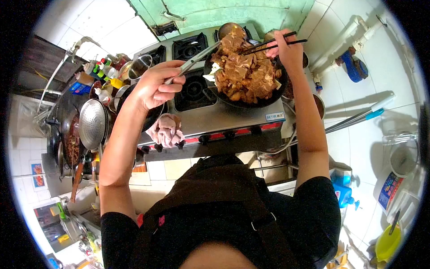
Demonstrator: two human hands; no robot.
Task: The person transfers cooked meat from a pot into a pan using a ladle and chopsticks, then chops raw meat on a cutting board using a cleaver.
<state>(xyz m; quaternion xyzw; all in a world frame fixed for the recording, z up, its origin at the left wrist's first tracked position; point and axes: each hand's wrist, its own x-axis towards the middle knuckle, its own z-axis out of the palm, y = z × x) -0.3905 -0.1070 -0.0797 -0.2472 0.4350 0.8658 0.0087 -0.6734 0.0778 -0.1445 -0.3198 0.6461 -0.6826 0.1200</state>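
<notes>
Right hand [283,48] is pinching black chopsticks [298,42]; left hand [161,85] is gripping a long silver metal utensil [197,59].
Left of the closer right hand, brown sliced meat [248,74] is filling a round black pan [279,91], the chopsticks pointing leftward into it.

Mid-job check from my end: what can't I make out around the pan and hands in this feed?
All in the head view:
Floor of the black pan: hidden by the heaped meat.
Any flame beneath: hidden by the pan.
Tips of the black chopsticks in the right hand: lost among the meat.
Gripped part of the metal tool: covered by the left hand.
Lettering on the blue bottle: too small.
</notes>
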